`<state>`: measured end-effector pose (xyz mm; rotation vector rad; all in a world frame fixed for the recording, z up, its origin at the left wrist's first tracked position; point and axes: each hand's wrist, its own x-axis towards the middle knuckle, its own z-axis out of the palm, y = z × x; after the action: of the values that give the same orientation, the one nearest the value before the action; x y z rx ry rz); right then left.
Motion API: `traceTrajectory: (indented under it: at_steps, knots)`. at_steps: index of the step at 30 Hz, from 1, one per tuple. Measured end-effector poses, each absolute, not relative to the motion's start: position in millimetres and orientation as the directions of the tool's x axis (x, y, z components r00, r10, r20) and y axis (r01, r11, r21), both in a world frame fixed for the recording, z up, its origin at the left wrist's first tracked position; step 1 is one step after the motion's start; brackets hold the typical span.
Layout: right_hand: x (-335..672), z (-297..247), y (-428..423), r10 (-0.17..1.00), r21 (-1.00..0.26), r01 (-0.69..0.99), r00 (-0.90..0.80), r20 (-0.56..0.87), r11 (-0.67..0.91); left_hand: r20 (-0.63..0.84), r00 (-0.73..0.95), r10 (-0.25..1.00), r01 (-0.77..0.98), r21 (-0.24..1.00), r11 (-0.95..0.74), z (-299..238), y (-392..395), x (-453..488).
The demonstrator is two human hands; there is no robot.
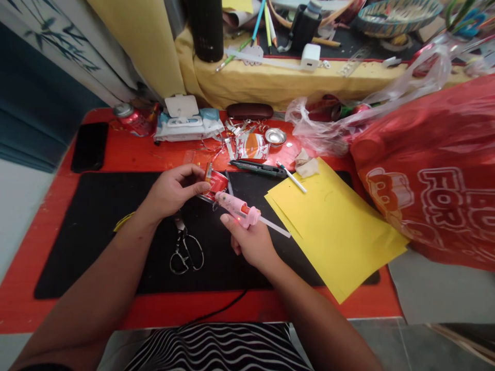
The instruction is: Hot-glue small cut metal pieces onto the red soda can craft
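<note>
My right hand (249, 239) grips a pink hot glue gun (236, 206), its nozzle pointing left and a clear glue stick trailing out to the right. My left hand (174, 189) pinches a small red and silver piece of cut can metal (216, 183) right at the gun's nozzle. Both hands hover over a black mat (96, 232) on a red table (127, 154). Steel scissors (184, 251) lie on the mat just below my left hand.
Yellow paper sheets (336, 232) lie to the right, a large red plastic bag (433, 175) beyond them. A utility knife (258, 167), white pen (292, 178), wet wipes pack (187, 123), crushed red can (133, 119), black phone (89, 146) and metal scraps lie behind.
</note>
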<state>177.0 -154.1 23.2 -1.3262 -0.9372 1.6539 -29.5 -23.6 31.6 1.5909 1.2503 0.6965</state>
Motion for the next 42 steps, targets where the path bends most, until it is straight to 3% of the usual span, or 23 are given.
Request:
traceTrajectory:
  at_steps: [9,26,42]
  knots:
    - [178,23,-155,0.914,-0.906,-0.135,-0.135,-0.383,-0.400,-0.115,0.301,0.947,0.407,0.913,-0.019,32,-23,-29]
    - [176,9,-159,0.929,-0.880,-0.305,-0.059,-0.364,-0.364,-0.105,0.300,0.948,0.391,0.920,-0.022,34,-24,-28]
    - [177,5,-159,0.922,-0.887,-0.257,-0.061,-0.382,-0.385,-0.108,0.296,0.949,0.406,0.913,-0.023,37,-25,-28]
